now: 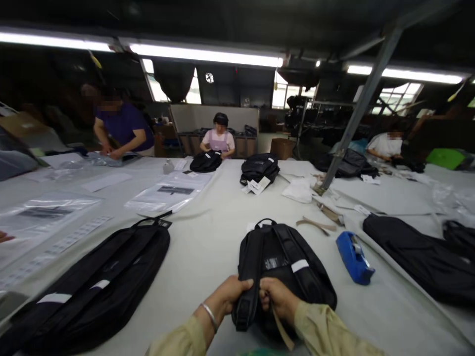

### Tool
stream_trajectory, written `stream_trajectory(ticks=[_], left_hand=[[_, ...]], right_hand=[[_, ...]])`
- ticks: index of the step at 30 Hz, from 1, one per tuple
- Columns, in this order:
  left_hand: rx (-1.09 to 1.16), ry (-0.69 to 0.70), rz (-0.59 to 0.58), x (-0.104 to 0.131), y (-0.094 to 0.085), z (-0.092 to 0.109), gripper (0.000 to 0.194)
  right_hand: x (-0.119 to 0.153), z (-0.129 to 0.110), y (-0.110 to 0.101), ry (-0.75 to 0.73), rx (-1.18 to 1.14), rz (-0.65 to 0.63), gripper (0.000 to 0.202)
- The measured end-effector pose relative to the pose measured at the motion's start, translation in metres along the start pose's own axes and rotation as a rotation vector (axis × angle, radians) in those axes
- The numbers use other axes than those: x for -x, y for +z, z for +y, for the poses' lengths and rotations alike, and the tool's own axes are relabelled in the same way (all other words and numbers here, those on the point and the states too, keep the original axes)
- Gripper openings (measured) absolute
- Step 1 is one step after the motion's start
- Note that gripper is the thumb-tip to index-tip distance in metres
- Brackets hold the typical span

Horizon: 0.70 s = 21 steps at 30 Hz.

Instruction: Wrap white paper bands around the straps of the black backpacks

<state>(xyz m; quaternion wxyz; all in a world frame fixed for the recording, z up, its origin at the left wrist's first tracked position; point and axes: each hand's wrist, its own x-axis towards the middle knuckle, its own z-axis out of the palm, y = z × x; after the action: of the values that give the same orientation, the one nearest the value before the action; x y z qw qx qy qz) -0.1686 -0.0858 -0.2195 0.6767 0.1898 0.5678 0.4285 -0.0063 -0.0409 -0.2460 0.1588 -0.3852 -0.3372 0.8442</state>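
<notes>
A black backpack [284, 267] lies flat on the pale table [211, 247] right in front of the person, its top handle pointing away and its near end at the table's front edge. The left hand [228, 294] is clenched on the near end of the backpack, fingers curled over a padded strap [243, 309], with a bracelet [210, 315] on the wrist. The right hand [278, 299] sits just beside it, almost touching, its fingers closed on the same edge of the bag and pinching a tan strip [279, 329] that hangs down toward the sleeve. A blue tape dispenser [354, 258] rests near the backpack's right side. A long black bag [92, 287] lies to the left, and another black bag [419, 257] to the right. Clear plastic sleeves [170, 193] lie farther up the table, where other people stand or sit working.
</notes>
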Motion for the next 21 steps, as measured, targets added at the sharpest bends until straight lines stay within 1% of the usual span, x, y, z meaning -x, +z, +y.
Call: stream_trajectory(ticks=[2, 3, 4, 7, 9, 11, 13, 14, 15, 16, 17, 19, 21], left_hand=[[-0.031, -0.005, -0.026, 0.001, -0.001, 0.0, 0.036], [-0.073, 0.007, -0.026, 0.0, -0.001, -0.001, 0.036], [-0.115, 0.017, -0.013, -0.001, 0.0, -0.002, 0.034], [-0.202, 0.032, 0.041, -0.005, -0.001, -0.008, 0.03], [-0.225, 0.035, 0.066, -0.007, -0.001, -0.014, 0.031], [-0.251, 0.12, 0.081, -0.006, -0.002, -0.019, 0.037], [-0.248, 0.227, 0.128, -0.002, -0.003, -0.024, 0.052], [-0.231, 0.248, 0.167, 0.0, -0.003, -0.026, 0.061], [-0.201, 0.232, 0.198, 0.003, -0.002, -0.028, 0.066], [-0.158, 0.178, 0.211, 0.004, -0.002, -0.03, 0.066], [-0.112, 0.11, 0.196, 0.006, -0.002, -0.031, 0.062], [-0.031, 0.016, 0.111, 0.006, -0.003, -0.03, 0.048], [0.003, -0.004, 0.058, 0.004, -0.005, -0.026, 0.041]], right_hand=[[0.006, -0.001, 0.002, 0.071, -0.182, -0.016, 0.023], [0.008, -0.004, 0.004, 0.103, -0.233, -0.002, 0.024], [0.009, -0.007, 0.006, 0.141, -0.232, 0.039, 0.026], [0.005, -0.013, 0.013, 0.228, -0.105, 0.24, 0.027], [0.0, -0.011, 0.016, 0.228, -0.083, 0.302, 0.026], [-0.003, -0.004, 0.016, 0.181, -0.13, 0.297, 0.025], [-0.003, 0.004, 0.014, 0.122, -0.177, 0.278, 0.026], [-0.003, 0.007, 0.013, 0.09, -0.202, 0.261, 0.027], [-0.002, 0.01, 0.012, 0.062, -0.224, 0.238, 0.029], [-0.002, 0.011, 0.012, 0.039, -0.241, 0.213, 0.031], [-0.002, 0.011, 0.012, 0.022, -0.251, 0.187, 0.034], [0.0, 0.008, 0.011, 0.015, -0.243, 0.128, 0.038], [0.005, 0.001, 0.007, 0.031, -0.193, 0.057, 0.038]])
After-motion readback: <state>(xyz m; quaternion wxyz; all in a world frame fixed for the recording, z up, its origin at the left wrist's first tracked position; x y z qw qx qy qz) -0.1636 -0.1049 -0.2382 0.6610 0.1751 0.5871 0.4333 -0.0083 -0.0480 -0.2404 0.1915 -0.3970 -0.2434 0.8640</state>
